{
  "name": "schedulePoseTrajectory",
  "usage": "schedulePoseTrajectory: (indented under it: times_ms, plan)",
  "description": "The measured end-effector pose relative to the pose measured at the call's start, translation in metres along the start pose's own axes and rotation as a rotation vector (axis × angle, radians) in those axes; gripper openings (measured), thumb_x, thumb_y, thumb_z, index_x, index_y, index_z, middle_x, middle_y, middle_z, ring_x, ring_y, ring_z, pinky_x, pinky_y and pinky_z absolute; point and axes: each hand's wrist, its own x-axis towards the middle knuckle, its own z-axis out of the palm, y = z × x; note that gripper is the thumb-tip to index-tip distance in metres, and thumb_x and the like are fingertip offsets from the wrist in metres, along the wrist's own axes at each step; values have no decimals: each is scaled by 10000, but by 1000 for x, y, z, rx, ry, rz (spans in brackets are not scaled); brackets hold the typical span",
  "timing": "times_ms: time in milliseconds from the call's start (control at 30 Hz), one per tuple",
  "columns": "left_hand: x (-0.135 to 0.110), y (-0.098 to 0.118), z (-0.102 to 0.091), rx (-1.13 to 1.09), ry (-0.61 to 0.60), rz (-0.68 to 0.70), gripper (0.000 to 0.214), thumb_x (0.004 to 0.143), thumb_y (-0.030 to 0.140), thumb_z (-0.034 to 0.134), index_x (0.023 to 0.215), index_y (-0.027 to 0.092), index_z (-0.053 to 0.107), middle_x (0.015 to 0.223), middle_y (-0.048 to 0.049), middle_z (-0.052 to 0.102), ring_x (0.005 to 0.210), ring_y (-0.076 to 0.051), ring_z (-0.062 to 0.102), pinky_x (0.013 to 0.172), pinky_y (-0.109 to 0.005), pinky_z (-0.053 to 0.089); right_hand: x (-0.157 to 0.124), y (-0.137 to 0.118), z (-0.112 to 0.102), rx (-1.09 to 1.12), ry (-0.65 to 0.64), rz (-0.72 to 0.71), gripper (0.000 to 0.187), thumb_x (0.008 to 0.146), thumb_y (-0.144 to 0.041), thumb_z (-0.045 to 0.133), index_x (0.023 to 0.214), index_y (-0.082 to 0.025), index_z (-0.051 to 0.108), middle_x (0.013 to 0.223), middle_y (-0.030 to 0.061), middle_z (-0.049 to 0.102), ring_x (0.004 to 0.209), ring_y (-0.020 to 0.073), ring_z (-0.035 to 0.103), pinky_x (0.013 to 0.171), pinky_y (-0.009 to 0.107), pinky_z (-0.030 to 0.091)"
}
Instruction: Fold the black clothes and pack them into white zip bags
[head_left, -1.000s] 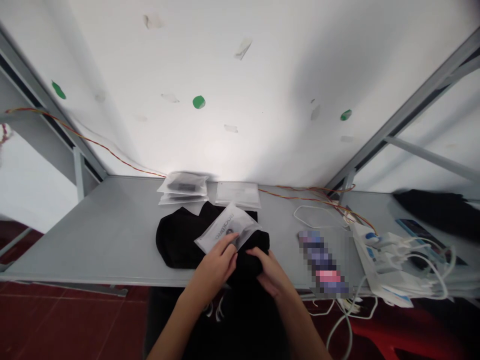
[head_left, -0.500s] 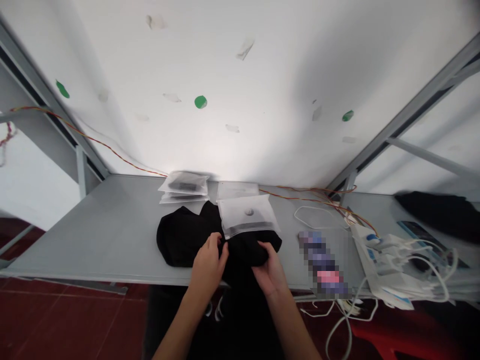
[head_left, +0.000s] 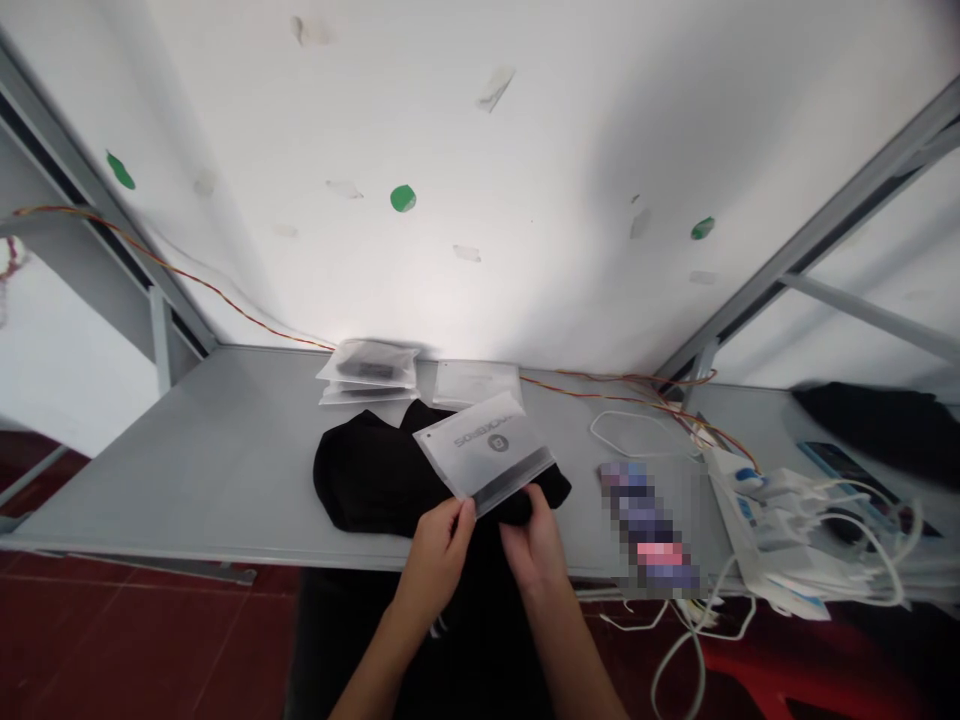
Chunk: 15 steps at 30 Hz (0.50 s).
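My left hand (head_left: 441, 540) pinches the near corner of a frosted plastic zip bag (head_left: 480, 435), which lies tilted over black fabric. Dark lettering and a round logo are printed on the bag, and a dark band runs along its near edge. My right hand (head_left: 536, 540) is closed on a fold of the black cloth (head_left: 367, 475) just under the bag's right side; its fingertips are partly hidden. The rest of the cloth spreads left across the grey table.
Frosted bags with dark contents (head_left: 369, 372) are stacked at the back, beside another flat bag (head_left: 472, 382). On the right lie a blurred-out phone-shaped item (head_left: 649, 525), a power strip with white cables (head_left: 787, 530), and a dark phone (head_left: 855, 480). A grey table edge (head_left: 187, 553) runs in front.
My left hand has gripped the frosted bag's corner and turned the bag, pulling it nearer and to the left. My right hand stays at the black cloth.
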Motion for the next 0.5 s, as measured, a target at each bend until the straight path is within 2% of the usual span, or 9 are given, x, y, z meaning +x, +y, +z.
schedulePoseTrajectory:
  times_ms: [100, 200, 300, 367, 433, 500]
  plan:
    - [-5, 3, 5, 37, -36, 2, 459, 1039, 495, 387, 698, 201, 472, 663, 19, 488, 651, -139, 438, 631, -276, 307, -5, 0, 10, 7, 63, -83, 359, 653, -176, 836, 996, -233, 749, 933, -9, 805, 937, 210, 731, 849, 325, 604]
    - [-5, 3, 6, 38, -87, -16, 468, 1041, 498, 375, 688, 204, 469, 644, 21, 496, 630, -139, 441, 621, -277, 313, -7, 1, 18, 11, 66, -66, 369, 656, -200, 839, 1013, -226, 752, 945, 1, 807, 928, 219, 735, 859, 348, 600]
    - [-8, 7, -3, 107, -142, -9, 459, 1047, 461, 364, 686, 208, 490, 656, 6, 552, 633, -152, 490, 624, -283, 331, -1, 1, 17, -85, 20, -13, 406, 632, -207, 848, 1027, -210, 753, 918, 12, 808, 896, 237, 740, 847, 365, 596]
    - [-11, 15, -13, 258, -154, -25, 471, 1048, 449, 373, 662, 211, 504, 634, -1, 570, 604, -162, 512, 608, -294, 324, 2, -1, 13, -222, -33, 0, 471, 612, -193, 867, 1067, -210, 746, 917, 9, 808, 903, 247, 743, 833, 358, 591]
    - [-13, 27, -24, 429, -47, -22, 474, 1041, 479, 409, 658, 218, 510, 614, 2, 567, 578, -166, 518, 594, -300, 324, 4, -6, 9, -335, -66, 0, 484, 625, -219, 882, 1087, -218, 741, 946, 6, 808, 928, 245, 741, 825, 338, 584]
    - [-9, 39, -27, 537, 116, 84, 403, 1029, 494, 459, 748, 223, 559, 707, -9, 615, 670, -183, 578, 636, -300, 381, 4, -12, 7, -381, -88, 21, 422, 672, -296, 880, 1065, -216, 748, 975, 12, 808, 947, 238, 735, 817, 320, 578]
